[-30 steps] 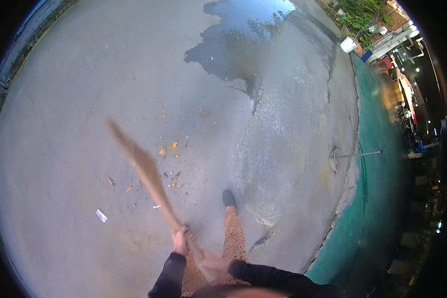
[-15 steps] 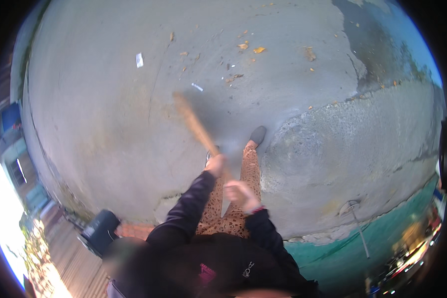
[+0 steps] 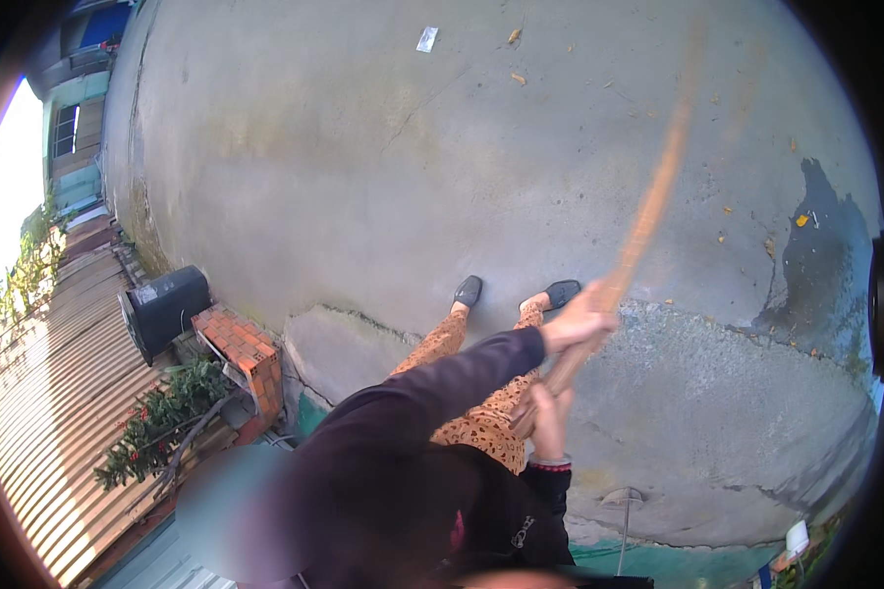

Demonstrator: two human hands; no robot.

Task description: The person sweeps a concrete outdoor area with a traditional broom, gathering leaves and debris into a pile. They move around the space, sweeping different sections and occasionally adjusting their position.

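Observation:
A long, straw-brown broom (image 3: 648,211) slants up to the right across the concrete, its far end smeared by motion. My left hand (image 3: 575,326) is wrapped around it from the left side. Lower down, close to my hip, my right hand (image 3: 552,417) grips the broom's near part, with a red band at the wrist. Both hands are in front of my patterned trousers (image 3: 496,427), above my dark shoes (image 3: 565,294). Blur hides how the broom's far end meets the ground.
Scattered dry leaves (image 3: 802,220) and a white packet (image 3: 427,39) lie on grey concrete (image 3: 295,167). At left stand a black bin (image 3: 170,304), a brick block (image 3: 241,344) and a plant with red dots (image 3: 157,432). A dark patch (image 3: 820,265) lies far right.
The broom has swung from the left of my feet to the right, both hands moving right with it. My view has turned, so bin and brick block show more fully.

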